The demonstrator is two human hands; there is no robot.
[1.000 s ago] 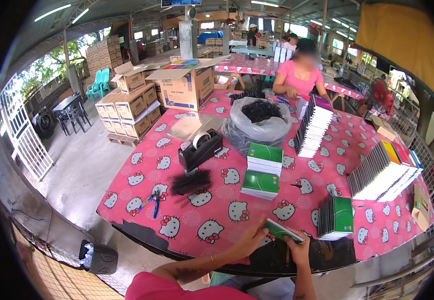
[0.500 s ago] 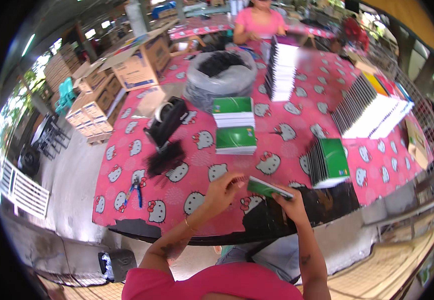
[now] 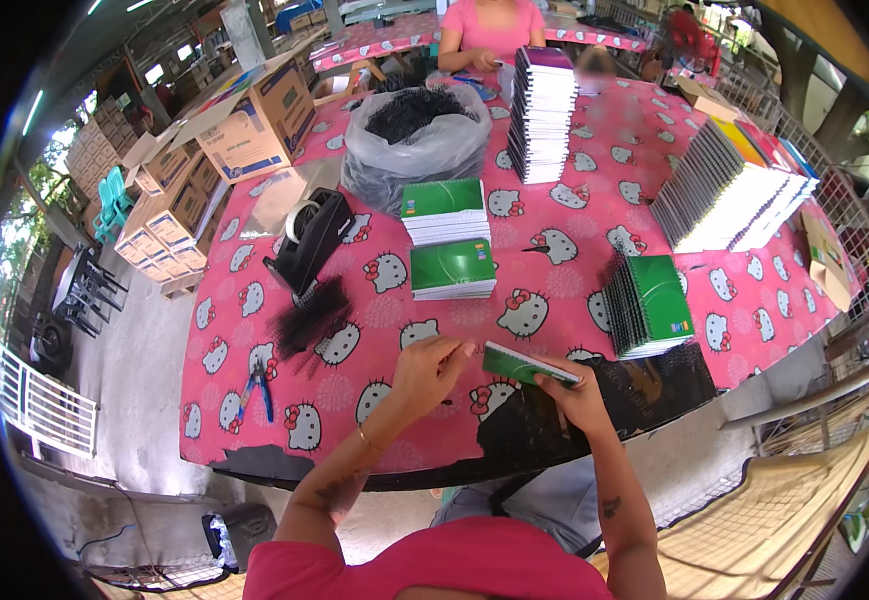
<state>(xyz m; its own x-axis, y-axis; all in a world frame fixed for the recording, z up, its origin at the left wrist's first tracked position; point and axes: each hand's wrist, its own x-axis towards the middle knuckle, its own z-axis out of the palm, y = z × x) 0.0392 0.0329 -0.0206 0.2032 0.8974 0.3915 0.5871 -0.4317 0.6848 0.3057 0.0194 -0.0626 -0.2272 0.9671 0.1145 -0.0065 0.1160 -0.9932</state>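
Flat green notebook [image 3: 529, 366], spiral-edged

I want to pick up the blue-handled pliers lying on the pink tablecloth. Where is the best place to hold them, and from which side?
Probably grip the blue-handled pliers around both blue handles, coming from above. They lie flat on the tablecloth with bare cloth around them, handles toward the near table edge, and the handles are the longest, widest part, easier for fingers than the small metal jaws.

Person in pink [image 3: 494, 25] at 12 o'clock: cut off above the shoulders by frame edge. Blurred patch [image 3: 594, 68] beside tall notebook stack [image 3: 542, 112], contents unreadable. Green notebook [image 3: 529, 366]: right hand [image 3: 579, 400] hides its near edge
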